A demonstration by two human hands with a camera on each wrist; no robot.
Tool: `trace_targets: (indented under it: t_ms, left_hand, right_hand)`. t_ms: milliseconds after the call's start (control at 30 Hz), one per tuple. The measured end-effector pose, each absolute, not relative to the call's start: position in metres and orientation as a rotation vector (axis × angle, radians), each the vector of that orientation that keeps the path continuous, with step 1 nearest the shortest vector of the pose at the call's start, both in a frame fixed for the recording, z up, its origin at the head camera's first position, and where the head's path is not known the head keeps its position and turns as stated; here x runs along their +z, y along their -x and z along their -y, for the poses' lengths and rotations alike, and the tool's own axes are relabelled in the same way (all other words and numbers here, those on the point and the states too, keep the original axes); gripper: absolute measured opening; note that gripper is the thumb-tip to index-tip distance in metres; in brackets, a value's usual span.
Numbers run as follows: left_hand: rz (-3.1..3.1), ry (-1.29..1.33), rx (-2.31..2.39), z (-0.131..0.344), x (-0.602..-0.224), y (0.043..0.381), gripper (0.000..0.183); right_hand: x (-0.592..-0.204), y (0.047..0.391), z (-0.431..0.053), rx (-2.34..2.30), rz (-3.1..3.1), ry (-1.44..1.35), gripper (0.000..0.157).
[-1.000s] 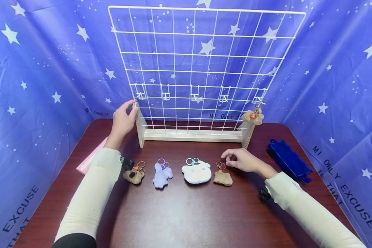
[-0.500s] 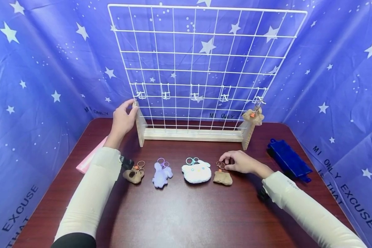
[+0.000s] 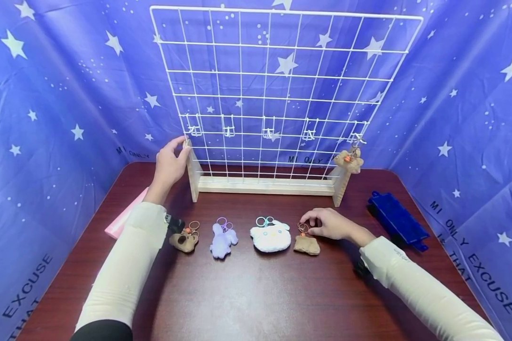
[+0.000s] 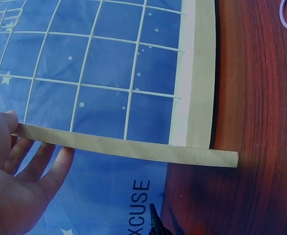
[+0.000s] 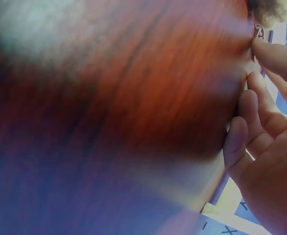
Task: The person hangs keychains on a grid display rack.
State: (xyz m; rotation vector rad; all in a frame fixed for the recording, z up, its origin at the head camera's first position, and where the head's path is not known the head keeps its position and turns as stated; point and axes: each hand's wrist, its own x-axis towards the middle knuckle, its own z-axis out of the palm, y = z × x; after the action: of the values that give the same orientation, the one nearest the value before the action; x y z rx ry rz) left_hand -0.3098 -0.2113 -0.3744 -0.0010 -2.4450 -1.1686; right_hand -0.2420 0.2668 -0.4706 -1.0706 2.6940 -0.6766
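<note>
My left hand (image 3: 170,161) grips the upright wooden side (image 4: 129,148) of a white wire grid rack (image 3: 281,74). In the left wrist view its thumb lies on one side of the wood and its fingers on the other. My right hand (image 3: 330,222) is at the metal rings (image 3: 303,228) of a small brown plush keychain (image 3: 307,245); a gap shows between thumb and index finger. Lying to its left are a white plush keychain (image 3: 270,238), a purple plush keychain (image 3: 222,242) and a brown, dark-spotted plush keychain (image 3: 184,241).
Several white hooks (image 3: 268,133) sit along the grid. From the rightmost one hangs a tan plush keychain (image 3: 349,161). A blue tray-like thing (image 3: 397,220) lies at the right of the table, and a pink flat thing (image 3: 125,218) is partly behind the left sleeve.
My right hand has moved slightly left to the rings of the brown plush keychain. The left hand stays on the rack's wooden side.
</note>
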Motion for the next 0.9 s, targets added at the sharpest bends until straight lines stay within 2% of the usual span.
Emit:
trace_targets:
  t_ms: [567,900]
  left_hand:
    - [2.434,0.014,-1.171,0.2115,-0.3750,0.3104,0.041]
    - [2.425,0.012,-1.180,0.2108,-0.3759,0.3094,0.041]
  right_hand:
    - [-0.4711,0.2409,-0.2645,-0.759,-2.682,1.075,0.021]
    - [-0.4657,0.2358,-0.2686,-0.884,-2.696,0.920,0.020]
